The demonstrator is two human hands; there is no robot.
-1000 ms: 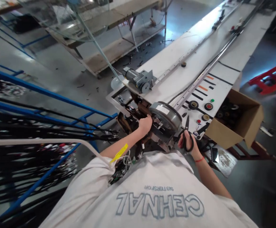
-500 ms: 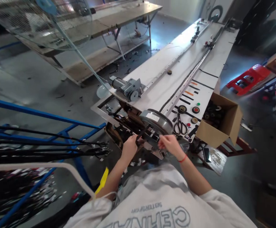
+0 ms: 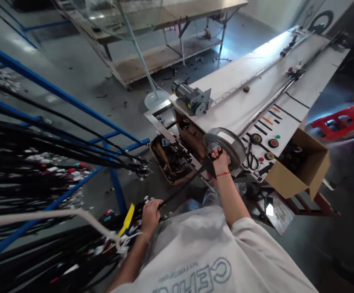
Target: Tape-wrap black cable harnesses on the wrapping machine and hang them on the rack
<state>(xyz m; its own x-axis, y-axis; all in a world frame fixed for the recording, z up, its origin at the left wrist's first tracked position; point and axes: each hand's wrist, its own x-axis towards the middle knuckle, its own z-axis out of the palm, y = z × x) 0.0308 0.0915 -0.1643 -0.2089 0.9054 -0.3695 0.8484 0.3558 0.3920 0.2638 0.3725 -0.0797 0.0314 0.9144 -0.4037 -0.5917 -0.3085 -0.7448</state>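
Note:
A black cable point(image 3: 180, 191) stretches slantwise from my left side up to a grey round wheel point(image 3: 226, 142) at the near end of a long white bench. My left hand point(image 3: 151, 213) is closed round the lower end of the cable, low beside my shirt. At the wheel's hub, my right hand point(image 3: 221, 162) has its fingers curled around the cable's upper part; the exact grip is partly hidden. Scissors point(image 3: 250, 158) with black handles and a black tape roll point(image 3: 255, 138) lie on the bench to the right of the wheel.
A cardboard box point(image 3: 305, 171) stands right of the white bench point(image 3: 226, 110). A motor point(image 3: 189, 95) sits on its left corner. At left, a blue rack point(image 3: 57, 91) carries many black cables. A phone point(image 3: 269, 205) rests on a stool, and a red stool point(image 3: 341, 122) lies farther right.
My left hand has moved down and left, drawing out a length of the cable. My right hand has come up against the wheel's hub. The view has shifted left.

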